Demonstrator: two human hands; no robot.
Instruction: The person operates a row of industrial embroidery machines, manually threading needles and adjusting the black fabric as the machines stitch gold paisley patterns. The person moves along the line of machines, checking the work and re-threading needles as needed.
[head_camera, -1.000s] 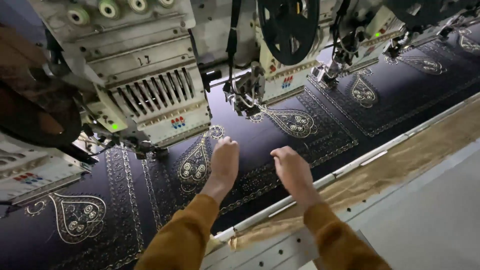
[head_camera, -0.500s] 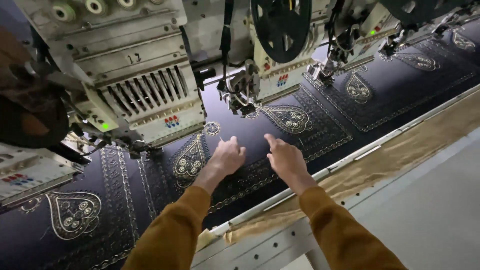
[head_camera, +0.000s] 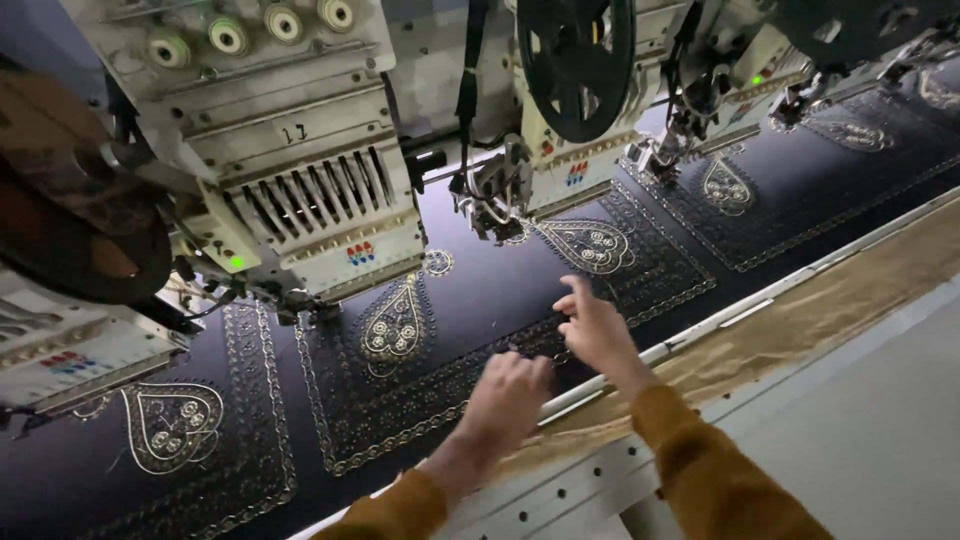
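Head view: your left hand (head_camera: 508, 392) curls, your right hand (head_camera: 592, 325) spreads, both empty on the dark fabric (head_camera: 480, 300); press lightly, clear of the needles (head_camera: 497, 205).

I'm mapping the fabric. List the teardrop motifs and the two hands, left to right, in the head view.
Leftmost motif → second motif → left hand → right hand, with the third motif above it → fourth motif → a partly hidden motif far right.
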